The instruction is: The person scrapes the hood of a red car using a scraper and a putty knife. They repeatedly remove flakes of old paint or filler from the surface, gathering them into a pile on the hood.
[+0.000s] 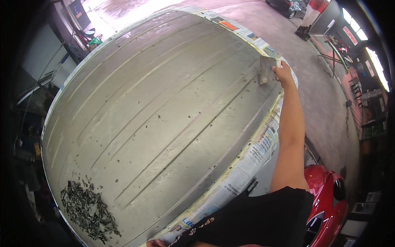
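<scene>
Right hand: fingers grasping flat grey rectangular tool, left of them, long axis near-to-far, over grey ribbed panel. Left hand well apart, grip unclear.

A workshop with glare at its far side.
From my remote seat I see a smooth pinkish-grey floor with a drain grate, a folding stand at right, a grey wall, bright windows beyond it, and a washed-out opening at upper left.
</scene>
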The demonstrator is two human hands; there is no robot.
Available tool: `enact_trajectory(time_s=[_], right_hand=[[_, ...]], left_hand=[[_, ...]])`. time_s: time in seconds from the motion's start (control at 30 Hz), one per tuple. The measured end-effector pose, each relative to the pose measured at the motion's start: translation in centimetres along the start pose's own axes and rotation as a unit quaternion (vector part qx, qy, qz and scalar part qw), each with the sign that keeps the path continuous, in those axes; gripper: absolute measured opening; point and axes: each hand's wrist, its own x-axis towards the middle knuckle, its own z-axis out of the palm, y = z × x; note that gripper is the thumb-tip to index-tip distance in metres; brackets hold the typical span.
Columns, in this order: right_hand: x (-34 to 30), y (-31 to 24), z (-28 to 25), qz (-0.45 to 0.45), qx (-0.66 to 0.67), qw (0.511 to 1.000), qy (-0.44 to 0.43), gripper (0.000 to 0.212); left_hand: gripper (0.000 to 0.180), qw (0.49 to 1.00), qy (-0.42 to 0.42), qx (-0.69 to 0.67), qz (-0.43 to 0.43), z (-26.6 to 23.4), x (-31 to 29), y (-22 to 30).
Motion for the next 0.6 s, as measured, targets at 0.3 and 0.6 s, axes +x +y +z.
enact_trajectory(time_s=[0.3, 0.6], right_hand=[[-7.7, -1.1, 5.9, -0.027, 0.018, 0.976, -0.213, 0.040], [-1.6, 3.5, -1.1, 0.117, 0.095, 0.986, 0.075, 0.027]], left_hand=[[0.016, 1.000, -0.002, 0.004, 0.010, 0.1, 0.5, 0.2], [0.017, 1.000, -0.001, 0.007, 0.014, 0.2, 0.8, -0.1]])
